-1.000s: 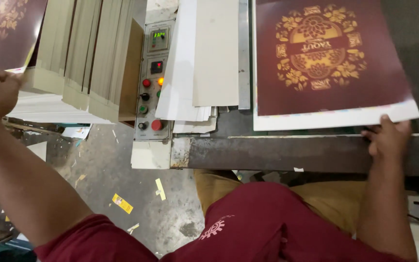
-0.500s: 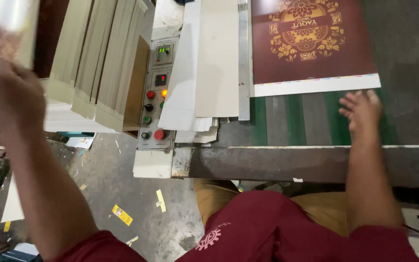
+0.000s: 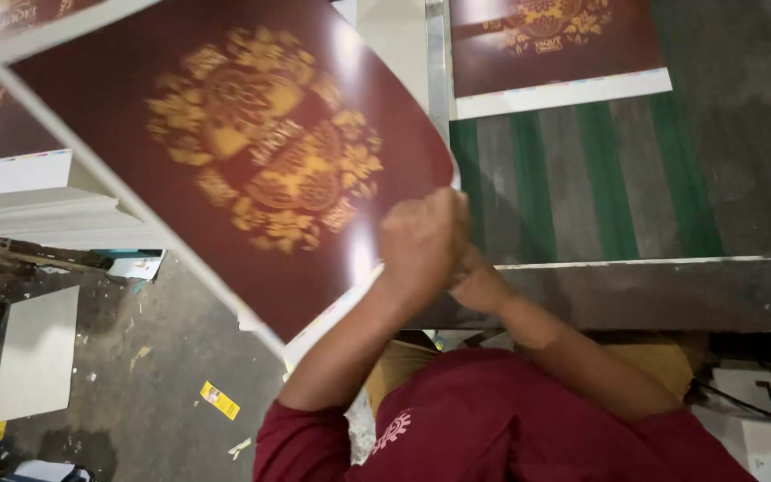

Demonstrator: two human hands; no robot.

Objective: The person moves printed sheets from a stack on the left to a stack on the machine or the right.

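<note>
Both hands together clamp the maroon sheet's corner – mid-carry – and laying it square by the printed sheet beyond seems next.

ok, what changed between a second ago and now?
The left hand has swung a maroon printed sheet with a gold ornament from the stack on the left across toward the green-striped feed belt. The right hand left the belt's front edge and joined the left at the sheet's corner. The earlier sheet has travelled farther up the belt. The person's seat is unchanged.
</note>
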